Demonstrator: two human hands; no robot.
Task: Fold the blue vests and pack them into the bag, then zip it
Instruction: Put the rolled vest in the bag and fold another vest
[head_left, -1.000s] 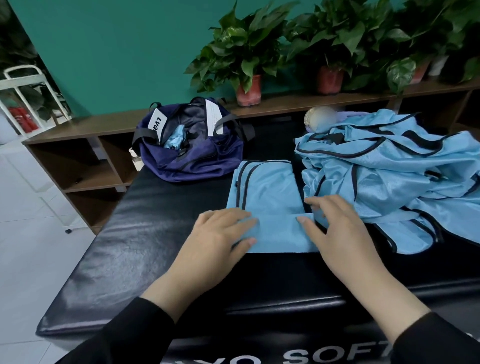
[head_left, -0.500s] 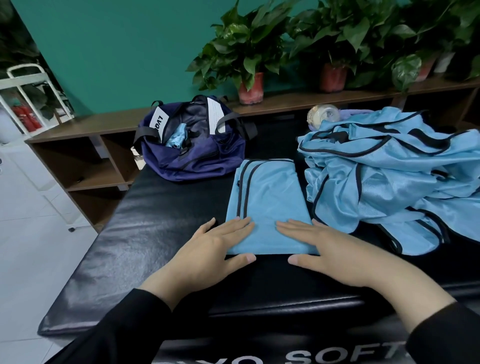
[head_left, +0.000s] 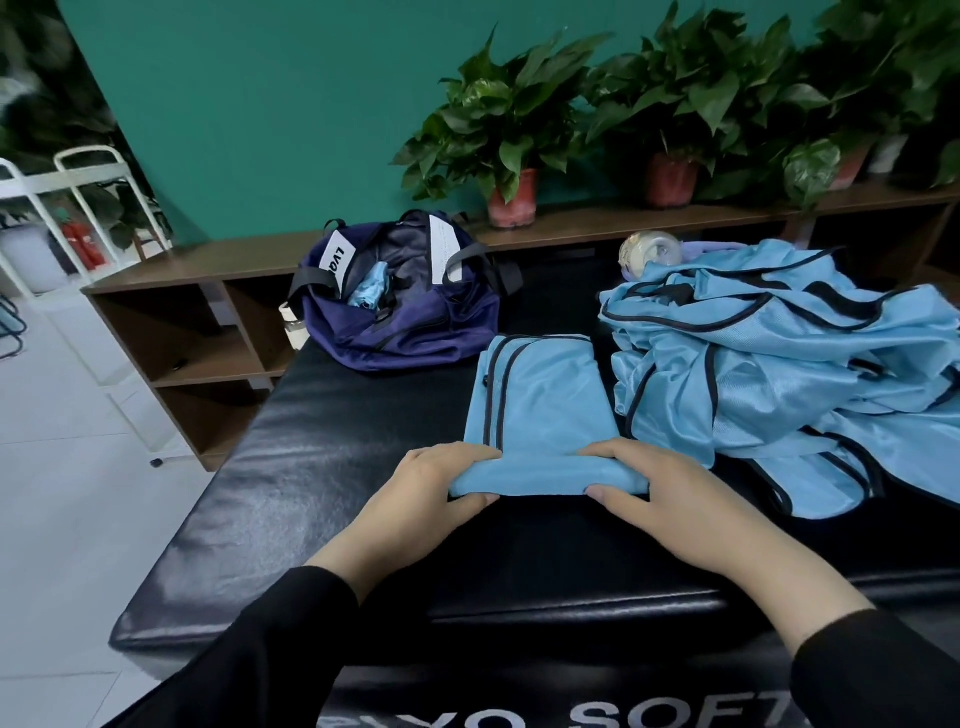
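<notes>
Head view: left hand (head_left: 436, 486) and right hand (head_left: 652, 488) each pinch the near edge of the folded light-blue mesh vest (head_left: 540, 410), fingers above, thumbs below, lifting it off the black padded desk (head_left: 322, 467). Heap of unfolded blue vests (head_left: 789, 353) just right. Open navy fabric bag (head_left: 400, 312) behind, to the left.

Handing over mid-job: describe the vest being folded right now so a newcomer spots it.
On the black padded mat, look between the navy bag and the loose vest heap. The folded vest is the one flat, neat rectangle, with both hands pinching its near edge.
</notes>
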